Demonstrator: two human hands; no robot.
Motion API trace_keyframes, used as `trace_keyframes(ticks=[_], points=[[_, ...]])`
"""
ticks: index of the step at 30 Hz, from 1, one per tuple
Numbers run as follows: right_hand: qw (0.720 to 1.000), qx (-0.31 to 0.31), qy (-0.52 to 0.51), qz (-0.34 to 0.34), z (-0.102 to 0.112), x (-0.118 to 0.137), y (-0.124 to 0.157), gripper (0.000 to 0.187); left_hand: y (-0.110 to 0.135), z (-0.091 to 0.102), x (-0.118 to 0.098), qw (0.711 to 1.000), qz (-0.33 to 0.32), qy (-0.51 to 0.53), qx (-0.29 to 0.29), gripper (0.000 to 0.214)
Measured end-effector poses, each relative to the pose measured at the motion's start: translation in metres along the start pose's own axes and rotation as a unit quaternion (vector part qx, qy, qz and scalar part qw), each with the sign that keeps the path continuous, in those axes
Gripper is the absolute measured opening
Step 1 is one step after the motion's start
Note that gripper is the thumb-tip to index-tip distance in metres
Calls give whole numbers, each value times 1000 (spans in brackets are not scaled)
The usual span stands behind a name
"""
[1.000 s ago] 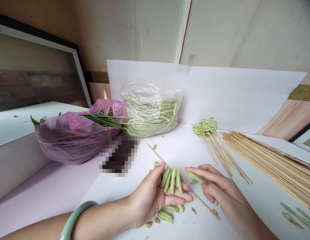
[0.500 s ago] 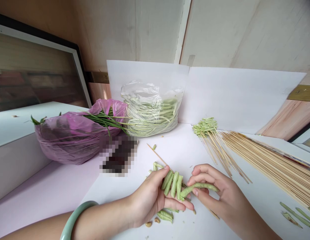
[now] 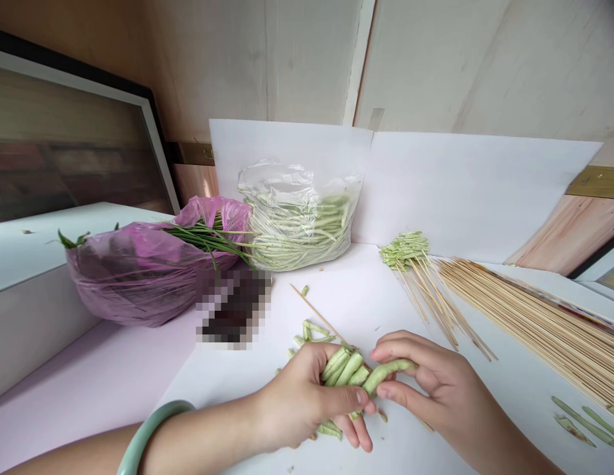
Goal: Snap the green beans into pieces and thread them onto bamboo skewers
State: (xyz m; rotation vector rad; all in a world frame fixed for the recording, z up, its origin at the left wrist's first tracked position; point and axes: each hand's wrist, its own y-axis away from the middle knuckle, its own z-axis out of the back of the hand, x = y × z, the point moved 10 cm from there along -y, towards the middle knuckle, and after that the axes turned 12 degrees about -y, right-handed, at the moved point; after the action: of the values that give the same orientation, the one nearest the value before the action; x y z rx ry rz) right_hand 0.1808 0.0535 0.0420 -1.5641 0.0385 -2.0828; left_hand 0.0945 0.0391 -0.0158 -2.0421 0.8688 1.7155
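My left hand (image 3: 314, 402) is curled around a row of short green bean pieces (image 3: 343, 369) threaded on a thin bamboo skewer (image 3: 319, 315) that sticks out toward the back left. My right hand (image 3: 425, 389) pinches one more green bean piece (image 3: 388, 371) between thumb and fingers and presses it against the row in my left hand. Loose bean pieces (image 3: 311, 328) lie on the white table just behind and under my hands. A pale green bangle (image 3: 143, 439) sits on my left wrist.
A clear bag of long beans (image 3: 299, 218) and a pink bag of greens (image 3: 138, 264) stand at the back. Finished bean skewers (image 3: 408, 251) and a large spread of bare bamboo skewers (image 3: 534, 323) lie to the right. Bean trimmings (image 3: 578, 422) lie at the far right.
My left hand closed from flat to curled around the bean row. My right hand brought its bean piece leftward against the row.
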Motion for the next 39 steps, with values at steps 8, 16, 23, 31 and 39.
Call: trace_keyframes(ticks=[8,16,23,31,39], points=[[997,37,51,54,-6,12,-1,18,0,-3,5,999,7,24,20,27],[996,35,48,70,-10,23,-1,18,0,-4,-1,1000,-18,1,23,32],[985,3,136,110,-8,24,8,19,0,-4,4,999,7,-15,30,34],[942,106,274,162,-34,31,19,21,5,-3,3,994,51,-89,33,16],[966,133,204,87,-41,25,24,17,12,0,1,983,45,-180,14,17]])
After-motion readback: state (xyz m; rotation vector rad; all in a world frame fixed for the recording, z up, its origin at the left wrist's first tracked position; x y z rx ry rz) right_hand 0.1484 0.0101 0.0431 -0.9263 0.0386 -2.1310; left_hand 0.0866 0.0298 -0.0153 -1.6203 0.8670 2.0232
